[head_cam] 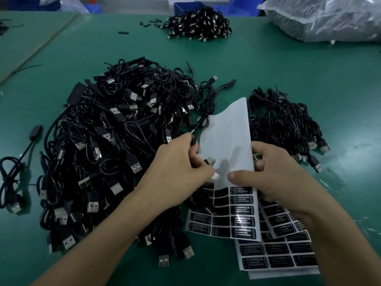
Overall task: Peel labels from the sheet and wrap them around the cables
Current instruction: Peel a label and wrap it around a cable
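Big heap: black USB cables [107,141] fill the green mat [288,69] at left and centre, crowding the left forearm.
Other piles: a smaller bundle [286,124] lies just right of the sheet; a far pile [200,23] and a plastic bag [321,17] sit at the back.
Label sheet [228,137]: upper part curled up, white backing showing; spare sheets [278,256] lie beneath.
Left hand [181,162]: fingers curled round one cable [203,122], thumb and forefinger pinching at the sheet's edge.
Right hand [274,176]: grips the sheet's right edge, thumb pressed on it.

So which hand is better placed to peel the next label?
Probably the left hand: though holding a cable, its fingertips touch the label sheet, which the right hand grips.
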Motion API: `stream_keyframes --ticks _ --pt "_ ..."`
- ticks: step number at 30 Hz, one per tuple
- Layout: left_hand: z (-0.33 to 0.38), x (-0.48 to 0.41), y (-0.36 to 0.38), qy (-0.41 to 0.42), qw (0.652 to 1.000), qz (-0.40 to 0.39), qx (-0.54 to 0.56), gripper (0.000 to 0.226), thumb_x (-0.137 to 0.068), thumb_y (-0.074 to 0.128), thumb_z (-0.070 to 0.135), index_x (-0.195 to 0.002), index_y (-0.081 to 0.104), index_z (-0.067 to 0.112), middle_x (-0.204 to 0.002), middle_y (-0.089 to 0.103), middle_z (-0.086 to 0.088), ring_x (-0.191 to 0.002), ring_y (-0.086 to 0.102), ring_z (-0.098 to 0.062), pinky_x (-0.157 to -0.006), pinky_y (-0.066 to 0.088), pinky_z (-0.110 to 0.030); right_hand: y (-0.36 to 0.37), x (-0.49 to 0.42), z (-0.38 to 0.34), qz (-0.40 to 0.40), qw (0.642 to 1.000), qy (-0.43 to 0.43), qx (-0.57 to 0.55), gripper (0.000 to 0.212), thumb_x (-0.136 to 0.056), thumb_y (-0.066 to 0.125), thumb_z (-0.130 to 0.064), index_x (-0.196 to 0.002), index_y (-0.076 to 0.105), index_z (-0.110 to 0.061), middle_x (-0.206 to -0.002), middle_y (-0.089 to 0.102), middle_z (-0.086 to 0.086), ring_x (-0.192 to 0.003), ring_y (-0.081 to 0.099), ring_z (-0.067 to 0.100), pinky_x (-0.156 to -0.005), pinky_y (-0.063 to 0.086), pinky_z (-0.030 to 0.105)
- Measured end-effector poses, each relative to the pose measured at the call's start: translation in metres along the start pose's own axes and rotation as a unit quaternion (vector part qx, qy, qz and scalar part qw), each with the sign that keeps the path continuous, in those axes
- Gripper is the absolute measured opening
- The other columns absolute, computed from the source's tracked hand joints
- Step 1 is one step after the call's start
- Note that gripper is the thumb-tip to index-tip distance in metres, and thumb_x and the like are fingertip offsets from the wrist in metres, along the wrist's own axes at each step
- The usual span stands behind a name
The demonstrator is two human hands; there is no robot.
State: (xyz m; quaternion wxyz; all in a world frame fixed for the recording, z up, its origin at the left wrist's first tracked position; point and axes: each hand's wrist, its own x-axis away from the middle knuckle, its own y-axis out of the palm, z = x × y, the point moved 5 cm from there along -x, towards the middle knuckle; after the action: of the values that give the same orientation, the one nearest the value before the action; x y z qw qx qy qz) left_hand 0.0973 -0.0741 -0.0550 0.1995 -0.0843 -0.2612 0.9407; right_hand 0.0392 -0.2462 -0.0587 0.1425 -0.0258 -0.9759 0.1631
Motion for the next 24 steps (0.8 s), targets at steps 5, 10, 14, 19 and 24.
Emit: stream_keyframes --ticks 5,10,14,19,24 --pt "-0.008 -0.004 -0.001 -0.040 0.993 0.042 0.105 0.027 -0.065 0.059 0.029 -0.072 0.033 0.023 -0.058 0.060 0.006 -0.059 0.066 -0.026 -0.048 0.050 -0.030 -0.008 0.000 -0.002 0.103 0.981 -0.035 0.161 0.068 -0.064 0.083 -0.043 -0.122 0.048 -0.044 -0.090 0.067 -0.012 -0.077 0.063 -0.003 -0.064 0.046 0.016" --pt "-0.012 -0.005 0.002 -0.045 0.990 0.003 0.132 0.034 -0.068 0.065 0.022 -0.075 0.031 0.022 -0.067 0.066 0.000 -0.054 0.066 -0.011 -0.048 0.045 -0.018 -0.016 0.009 -0.017 0.280 0.932 -0.141 0.180 0.040 -0.076 0.067 -0.050 -0.114 0.062 -0.040 -0.092 0.049 -0.011 -0.076 0.047 -0.006 -0.063 0.034 0.016" --pt "-0.011 -0.007 0.003 -0.041 0.984 -0.003 0.171 0.040 -0.071 0.069 0.018 -0.077 0.029 0.020 -0.075 0.073 -0.007 -0.053 0.066 -0.011 -0.046 0.045 -0.019 -0.007 0.010 -0.025 0.227 0.944 -0.195 0.135 0.008 -0.080 0.069 -0.035 -0.073 0.067 -0.038 -0.073 0.056 -0.007 -0.060 0.048 0.006 -0.055 0.039 0.015" --pt "-0.009 -0.006 0.000 -0.032 0.979 0.020 0.203 0.044 -0.075 0.072 0.012 -0.077 0.029 0.018 -0.076 0.074 -0.007 -0.053 0.064 -0.014 -0.044 0.047 -0.023 -0.007 0.010 -0.024 0.219 0.955 -0.185 0.076 0.018 -0.081 0.074 -0.027 -0.064 0.069 -0.025 -0.053 0.057 -0.010 -0.046 0.046 0.003 -0.048 0.038 0.012" --pt "-0.005 -0.004 -0.002 -0.006 0.981 0.030 0.191 0.049 -0.086 0.071 -0.003 -0.077 0.026 0.016 -0.080 0.076 -0.007 -0.052 0.066 -0.018 -0.043 0.047 -0.024 -0.002 0.003 -0.013 0.156 0.984 -0.090 -0.007 0.020 -0.079 0.075 -0.031 -0.063 0.074 -0.019 -0.051 0.061 -0.003 -0.043 0.047 0.006 -0.044 0.038 0.017"
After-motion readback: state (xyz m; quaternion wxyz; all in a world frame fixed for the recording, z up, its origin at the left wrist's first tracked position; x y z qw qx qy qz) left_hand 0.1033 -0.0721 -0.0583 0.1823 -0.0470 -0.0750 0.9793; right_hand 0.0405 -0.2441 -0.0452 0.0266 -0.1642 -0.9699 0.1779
